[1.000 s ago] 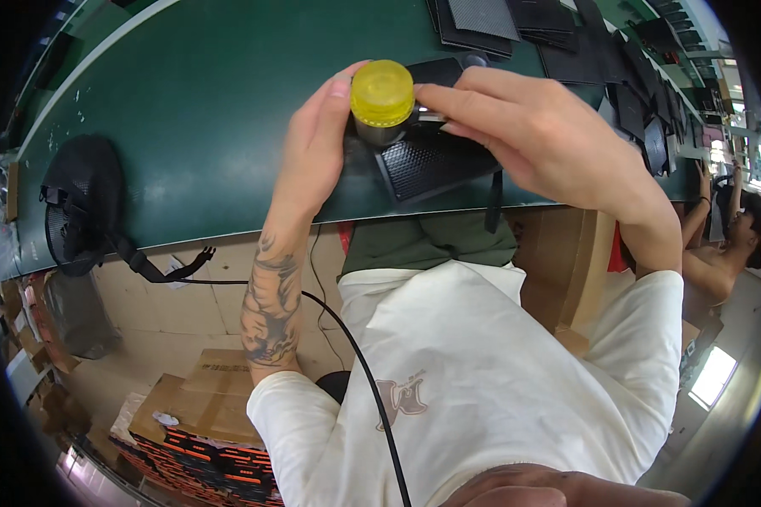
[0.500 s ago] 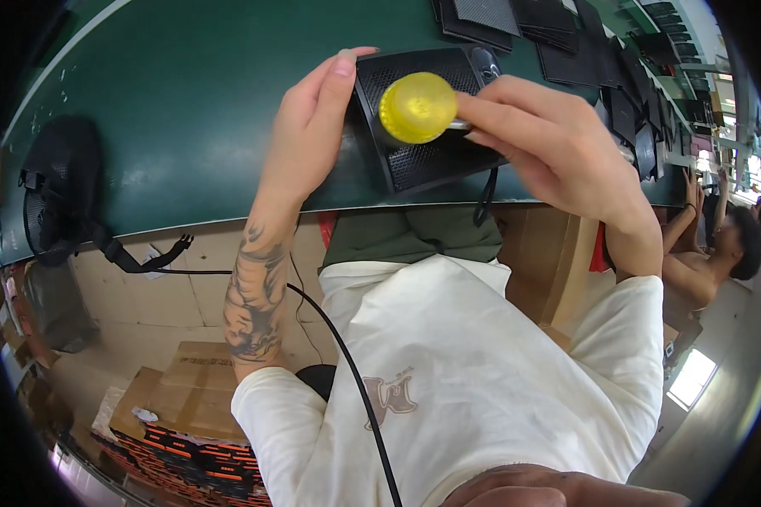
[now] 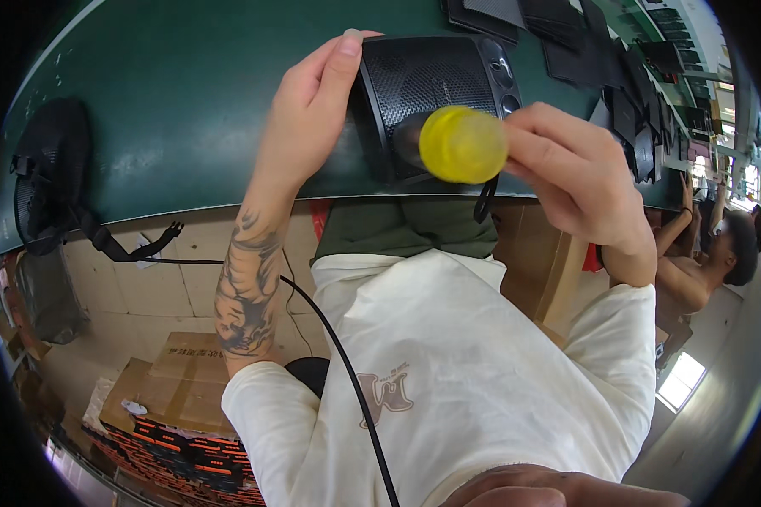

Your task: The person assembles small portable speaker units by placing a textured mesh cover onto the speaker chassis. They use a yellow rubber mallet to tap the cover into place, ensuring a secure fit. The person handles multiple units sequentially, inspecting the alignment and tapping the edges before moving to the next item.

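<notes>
A black box-shaped speaker [image 3: 427,80] with a mesh front and round knobs at its right end lies tilted at the table's near edge. A short black strap [image 3: 485,198] hangs from it. My left hand [image 3: 313,110] grips its left side, thumb at the upper corner and the other fingers mostly hidden. My right hand [image 3: 579,165] is closed on a small mallet [image 3: 463,145] just right of the speaker's lower part. The mallet's round yellow see-through face points up, and its dark other end shows blurred over the mesh. The handle is hidden by my fingers.
Green table [image 3: 194,110] under the speaker. Black mesh bag with a buckled strap [image 3: 51,177] at the left edge. Several black panels [image 3: 588,59] are stacked at the far right. Cardboard boxes [image 3: 182,363] stand low on the left, and a black cable [image 3: 338,329] crosses my front. Another person [image 3: 702,262] is at right.
My right hand has moved the mallet nearer to me and to the right, uncovering more of the mesh and knobs. The speaker sits slightly higher in view, with my left hand still on it.
</notes>
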The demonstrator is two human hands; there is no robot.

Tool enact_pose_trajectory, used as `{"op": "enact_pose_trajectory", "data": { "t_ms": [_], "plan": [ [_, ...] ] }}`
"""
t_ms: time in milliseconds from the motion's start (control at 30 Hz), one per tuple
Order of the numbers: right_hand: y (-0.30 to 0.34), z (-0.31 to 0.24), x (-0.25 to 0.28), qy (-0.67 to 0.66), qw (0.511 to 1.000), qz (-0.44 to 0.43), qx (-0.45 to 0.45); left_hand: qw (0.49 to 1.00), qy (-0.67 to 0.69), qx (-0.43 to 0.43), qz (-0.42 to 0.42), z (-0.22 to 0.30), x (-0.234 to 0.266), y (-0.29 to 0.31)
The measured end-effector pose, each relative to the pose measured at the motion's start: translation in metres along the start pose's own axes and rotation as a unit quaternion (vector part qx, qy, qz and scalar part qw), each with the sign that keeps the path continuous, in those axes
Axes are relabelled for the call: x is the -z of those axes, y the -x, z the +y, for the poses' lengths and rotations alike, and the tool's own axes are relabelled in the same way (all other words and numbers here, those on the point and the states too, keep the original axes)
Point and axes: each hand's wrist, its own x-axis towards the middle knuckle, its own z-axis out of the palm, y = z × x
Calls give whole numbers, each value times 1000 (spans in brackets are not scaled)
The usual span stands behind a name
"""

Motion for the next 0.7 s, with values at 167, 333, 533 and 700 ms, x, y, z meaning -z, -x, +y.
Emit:
{"op": "enact_pose_trajectory", "data": {
  "t_ms": [167,333,533,700],
  "plan": [
    [1,-4,-3,-40,999,30,-10,1000,2,-15,12,-4,-2,-1],
    [-4,-8,0,-10,997,-39,-63,999,6,36,6,1,2,0],
    [-10,1,-9,14,998,29,-58,999,-46,17,-8,10,0,3],
    [4,9,2,-13,997,62,-49,998,-23,51,11,9,-1,3]
  ]
}}
